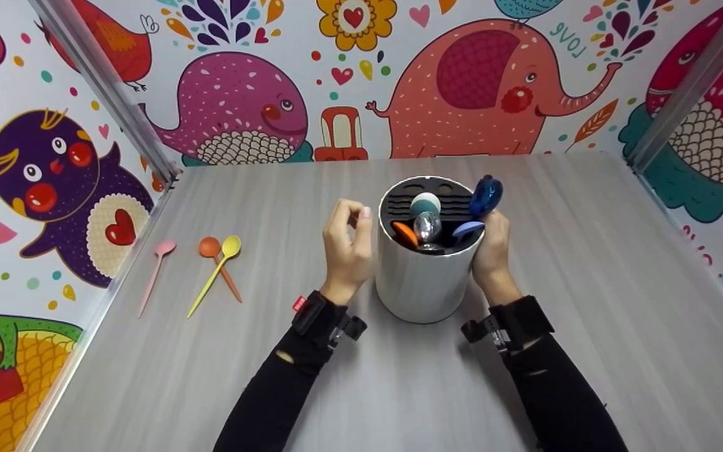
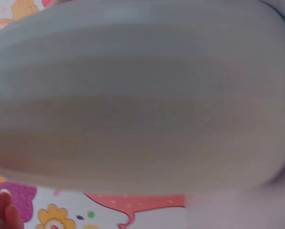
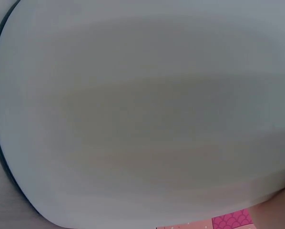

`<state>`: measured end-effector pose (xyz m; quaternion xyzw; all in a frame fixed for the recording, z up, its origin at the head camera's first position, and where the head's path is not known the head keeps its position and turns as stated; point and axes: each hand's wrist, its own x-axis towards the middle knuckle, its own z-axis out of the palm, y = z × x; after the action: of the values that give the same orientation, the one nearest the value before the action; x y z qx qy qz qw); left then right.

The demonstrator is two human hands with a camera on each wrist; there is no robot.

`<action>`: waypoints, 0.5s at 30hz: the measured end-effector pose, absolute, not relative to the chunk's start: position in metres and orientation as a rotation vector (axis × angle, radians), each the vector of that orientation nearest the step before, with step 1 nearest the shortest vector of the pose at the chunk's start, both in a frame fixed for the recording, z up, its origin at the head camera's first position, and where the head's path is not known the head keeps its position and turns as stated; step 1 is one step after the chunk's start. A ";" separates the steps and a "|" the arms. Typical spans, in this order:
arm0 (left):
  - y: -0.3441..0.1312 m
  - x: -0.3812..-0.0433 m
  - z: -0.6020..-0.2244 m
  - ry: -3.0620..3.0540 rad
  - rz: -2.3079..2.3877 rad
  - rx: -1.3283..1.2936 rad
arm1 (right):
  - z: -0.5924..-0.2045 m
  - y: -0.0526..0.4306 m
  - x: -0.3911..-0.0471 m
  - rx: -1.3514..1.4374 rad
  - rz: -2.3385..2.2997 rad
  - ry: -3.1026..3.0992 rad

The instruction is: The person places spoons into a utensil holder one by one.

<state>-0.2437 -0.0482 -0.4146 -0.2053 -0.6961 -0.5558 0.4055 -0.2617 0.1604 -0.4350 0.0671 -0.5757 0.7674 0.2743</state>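
Note:
A white cylindrical utensil holder (image 1: 424,279) stands upright between the hands, with a black slotted insert (image 1: 455,204) in its top. My right hand (image 1: 493,248) holds the holder's right side, its fingers largely hidden behind it. Above that hand, a glossy dark blue utensil head (image 1: 486,196) leans over the rim. My left hand (image 1: 348,245) is raised just left of the holder, fingers loosely curled and thumb up, with nothing in it. In the left wrist view, fingertips (image 2: 4,210) show at the lower left beside the holder's wall (image 2: 142,105). The wall (image 3: 147,114) also fills the right wrist view.
Inside the holder are an orange utensil (image 1: 405,234), a shiny metal one (image 1: 427,227), a light blue one (image 1: 468,228) and a white-and-teal one (image 1: 425,204). On the table's left lie a pink spoon (image 1: 164,248), an orange spoon (image 1: 209,246) and a yellow spoon (image 1: 231,245), the latter two crossed.

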 end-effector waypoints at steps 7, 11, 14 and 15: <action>-0.062 -0.249 -0.433 -1.891 -1.385 -0.477 | -0.433 0.159 -0.260 0.184 2.095 -1.524; -0.074 -0.254 -0.443 -1.954 -1.379 -0.396 | -0.433 0.158 -0.259 0.180 2.106 -1.520; -0.085 -0.260 -0.448 -1.999 -1.355 -0.310 | -0.433 0.158 -0.260 0.173 2.091 -1.528; -0.089 -0.262 -0.449 -2.016 -1.342 -0.282 | -0.433 0.158 -0.260 0.170 2.086 -1.531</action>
<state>-0.2620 -0.0891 -0.4492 -0.1086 -0.7762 -0.5168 0.3445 -0.2601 0.1577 -0.4332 0.0631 -0.5682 0.7745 0.2708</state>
